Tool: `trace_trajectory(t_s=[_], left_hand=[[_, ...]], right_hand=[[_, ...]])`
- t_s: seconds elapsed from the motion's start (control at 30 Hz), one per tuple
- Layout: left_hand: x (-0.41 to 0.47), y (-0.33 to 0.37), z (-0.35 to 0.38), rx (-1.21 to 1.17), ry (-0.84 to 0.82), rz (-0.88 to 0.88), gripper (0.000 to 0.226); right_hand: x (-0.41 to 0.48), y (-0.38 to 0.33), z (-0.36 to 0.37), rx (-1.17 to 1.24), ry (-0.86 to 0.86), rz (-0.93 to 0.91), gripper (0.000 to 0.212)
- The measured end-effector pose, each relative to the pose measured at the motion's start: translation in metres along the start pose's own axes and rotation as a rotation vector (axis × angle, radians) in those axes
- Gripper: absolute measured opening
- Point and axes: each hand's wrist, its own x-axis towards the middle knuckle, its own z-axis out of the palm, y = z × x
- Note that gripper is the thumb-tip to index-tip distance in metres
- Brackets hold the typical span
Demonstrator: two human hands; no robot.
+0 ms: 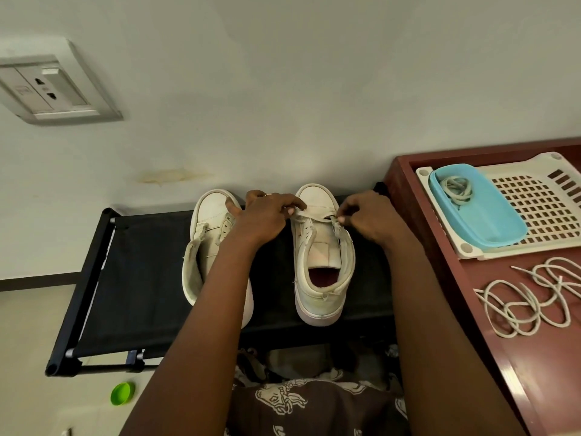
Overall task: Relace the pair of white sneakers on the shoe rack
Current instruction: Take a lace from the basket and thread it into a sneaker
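Two white sneakers stand side by side on the black shoe rack (132,278), toes toward the wall. The left sneaker (210,228) has bare eyelets and my left forearm crosses over it. The right sneaker (320,256) has one white lace (311,217) running across its lowest eyelets near the toe. My left hand (267,215) pinches the lace's left end. My right hand (369,220) pinches the lace's right end at the eyelet.
A red-brown cabinet top (440,278) stands to the right. On it lie a loose white lace (531,303), a white slotted tray (540,202) and a blue dish (484,212) holding another coiled lace. A green lid (122,393) lies on the floor. A wall socket (47,89) is upper left.
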Motion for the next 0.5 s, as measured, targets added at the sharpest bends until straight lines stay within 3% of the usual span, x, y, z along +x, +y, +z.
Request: trace_trajectory(t_s=[0.13, 0.3, 0.37, 0.5], left_hand=[[0.0, 0.0, 0.0, 0.006, -0.006, 0.004, 0.027], [0.002, -0.002, 0.001, 0.023, 0.004, 0.007, 0.026], [0.002, -0.002, 0.0, 0.03, 0.014, 0.013, 0.025], [0.005, 0.0, -0.001, -0.043, 0.061, 0.043, 0.011]], right_hand=[[0.004, 0.006, -0.003, 0.01, 0.066, 0.055, 0.008], [0.005, 0.016, -0.009, -0.245, 0.314, 0.276, 0.018], [0.006, 0.016, -0.011, -0.22, 0.272, 0.248, 0.019], [0.002, 0.006, -0.008, 0.05, 0.054, 0.032, 0.018]])
